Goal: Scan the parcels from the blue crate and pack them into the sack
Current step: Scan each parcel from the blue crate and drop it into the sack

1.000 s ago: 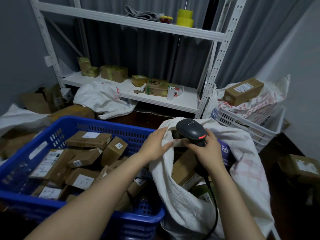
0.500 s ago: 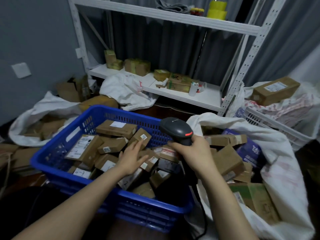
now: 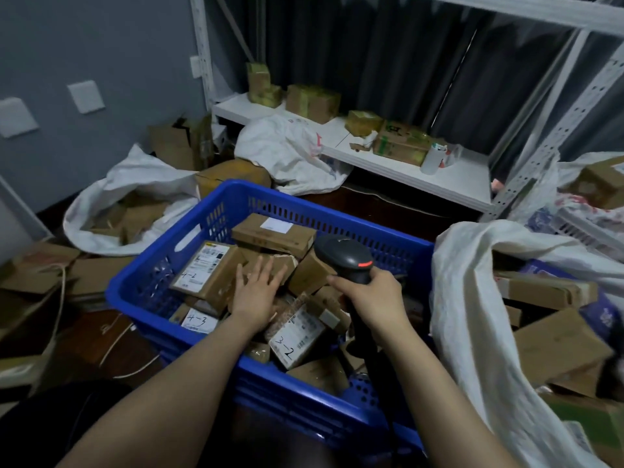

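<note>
The blue crate [image 3: 216, 204] stands in front of me, filled with several brown cardboard parcels [image 3: 273, 233] bearing white labels. My left hand [image 3: 258, 292] lies flat with fingers spread on a small parcel [image 3: 270, 266] in the crate's middle, not gripping it. My right hand [image 3: 373, 297] holds the black barcode scanner [image 3: 347, 258] upright above the crate's right half, its cable hanging down. To the right, the white sack [image 3: 472, 319] lies open with several parcels inside.
A second white sack [image 3: 135, 179] with cardboard lies at the left. A white shelf [image 3: 439, 173] behind the crate carries boxes, a draped white bag [image 3: 287, 150] and a cup. Flat cardboard and string lie on the floor at left. A white basket [image 3: 584, 228] sits at far right.
My left hand left the sack's rim, moved left into the crate and now rests on a parcel. The scanner hand shifted from over the sack to over the crate. My view swung left.
</note>
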